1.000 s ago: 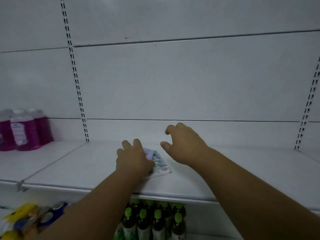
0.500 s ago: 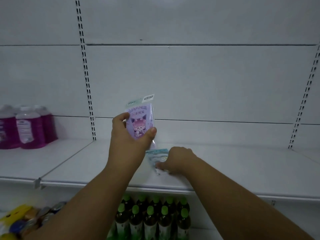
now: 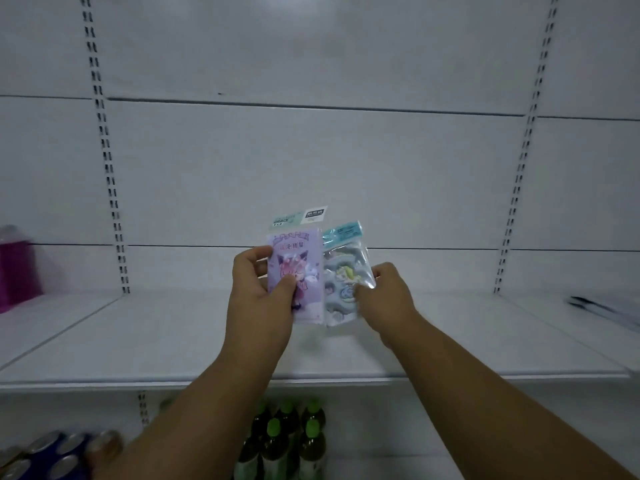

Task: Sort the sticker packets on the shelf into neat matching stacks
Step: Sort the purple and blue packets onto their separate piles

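Comparing designs above the shelf: left hand pinches the purple packet, right hand the clear packet; separate stacks likely follow.

The white shelf runs across the middle of the frame, with a pink bottle standing on it at far left and dark flat items lying at far right.

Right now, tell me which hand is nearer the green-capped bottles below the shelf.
Left. The left hand is almost directly above the green-capped bottles; the right hand is farther right.
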Demonstrator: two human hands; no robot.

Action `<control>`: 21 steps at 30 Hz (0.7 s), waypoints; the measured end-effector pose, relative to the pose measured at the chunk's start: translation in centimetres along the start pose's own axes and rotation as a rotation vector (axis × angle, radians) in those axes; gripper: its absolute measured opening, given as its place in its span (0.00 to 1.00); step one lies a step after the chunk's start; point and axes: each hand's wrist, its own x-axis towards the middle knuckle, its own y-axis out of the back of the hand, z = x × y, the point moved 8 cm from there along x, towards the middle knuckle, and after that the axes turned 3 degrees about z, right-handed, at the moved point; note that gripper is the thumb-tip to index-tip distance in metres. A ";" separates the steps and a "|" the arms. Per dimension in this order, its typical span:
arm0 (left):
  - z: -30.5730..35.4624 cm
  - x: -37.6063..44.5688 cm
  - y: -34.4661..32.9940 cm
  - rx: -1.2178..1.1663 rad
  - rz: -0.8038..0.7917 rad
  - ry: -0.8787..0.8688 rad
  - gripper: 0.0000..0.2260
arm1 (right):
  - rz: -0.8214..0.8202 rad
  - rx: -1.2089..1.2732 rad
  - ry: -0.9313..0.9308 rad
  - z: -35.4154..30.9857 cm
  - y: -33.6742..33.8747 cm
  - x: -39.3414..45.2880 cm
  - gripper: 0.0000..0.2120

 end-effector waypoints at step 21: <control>0.1 -19.6 -53.8 -0.034 -0.368 0.137 0.19 | 0.557 0.027 -0.106 21.1 57.7 2.2 0.08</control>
